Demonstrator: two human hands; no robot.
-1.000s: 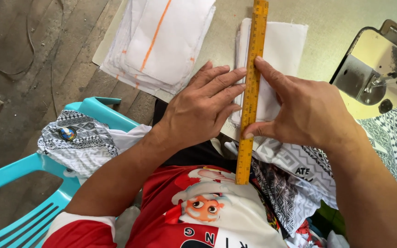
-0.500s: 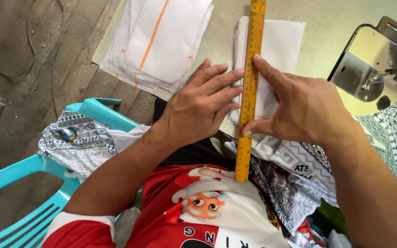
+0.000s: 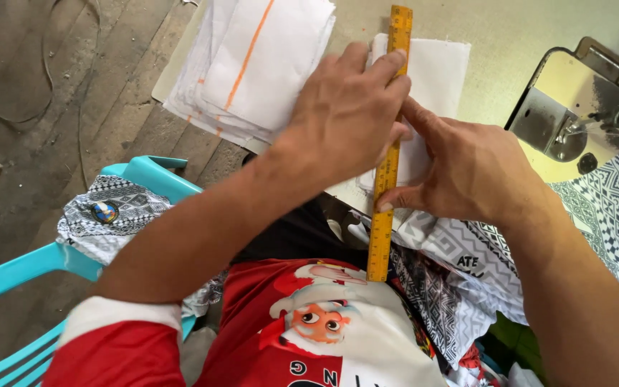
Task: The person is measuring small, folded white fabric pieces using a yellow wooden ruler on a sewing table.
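Note:
A long yellow ruler (image 3: 390, 150) lies lengthwise over a folded white cloth (image 3: 435, 79) on the table. My left hand (image 3: 345, 115) presses flat on the cloth and the ruler's left edge, fingers stretched forward. My right hand (image 3: 467, 168) pinches the ruler from the right, thumb near its lower half and forefinger along its edge. The ruler's near end hangs over my lap above a red printed shirt (image 3: 324, 337).
A stack of white fabric pieces with an orange stripe (image 3: 252, 61) sits at the table's left. A sewing machine (image 3: 585, 115) stands at the right. Black-and-white patterned cloth (image 3: 460, 265) lies in my lap. A turquoise plastic chair (image 3: 44, 265) carries more patterned cloth.
My left hand has slid forward along the ruler and now covers more of the white cloth. The right hand and ruler have stayed nearly in place.

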